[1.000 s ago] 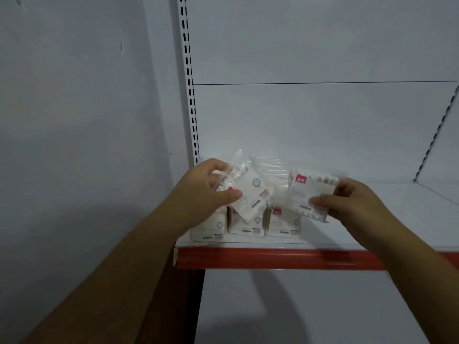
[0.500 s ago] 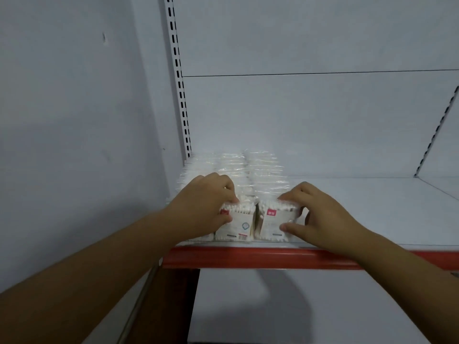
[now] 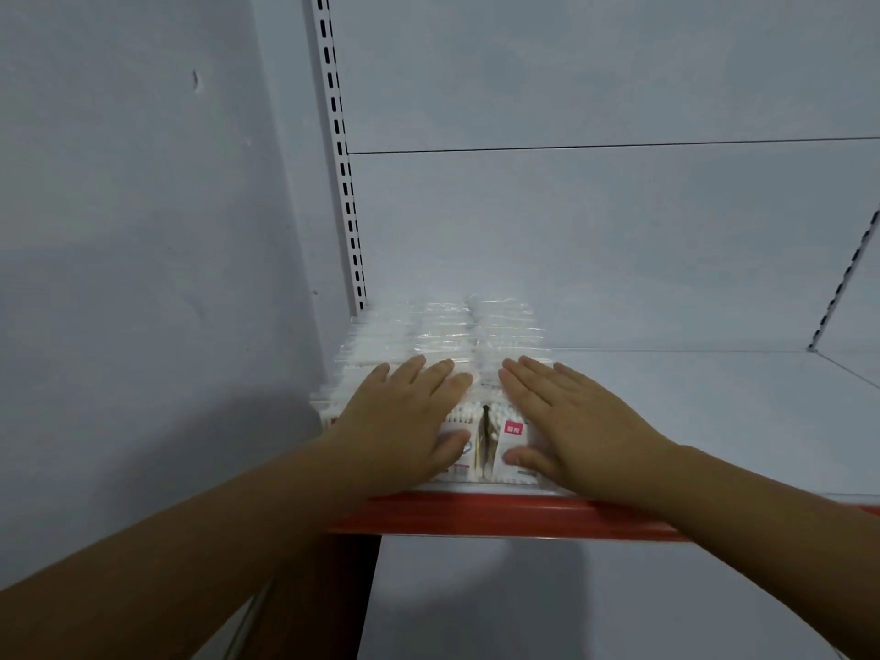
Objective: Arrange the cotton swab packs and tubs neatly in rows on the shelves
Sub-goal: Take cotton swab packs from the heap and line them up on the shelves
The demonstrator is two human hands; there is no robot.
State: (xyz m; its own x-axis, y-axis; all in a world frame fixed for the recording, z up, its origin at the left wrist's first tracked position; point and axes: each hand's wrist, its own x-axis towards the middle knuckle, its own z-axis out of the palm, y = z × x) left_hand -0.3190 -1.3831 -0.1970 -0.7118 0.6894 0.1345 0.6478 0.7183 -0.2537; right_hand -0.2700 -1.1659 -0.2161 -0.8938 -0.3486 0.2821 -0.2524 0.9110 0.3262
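From the head camera, clear plastic packs of white cotton swabs (image 3: pixel 447 333) stand upright in about three rows at the left end of the white metal shelf with a red front edge (image 3: pixel 714 421), against the pale wall. The left hand (image 3: pixel 405 421) lies flat on the front packs, its grip spread wide, thumb on a pack face. The right hand (image 3: pixel 566 421) does likewise beside it, fingers splayed. The rear packs blur together, so their count is unclear.
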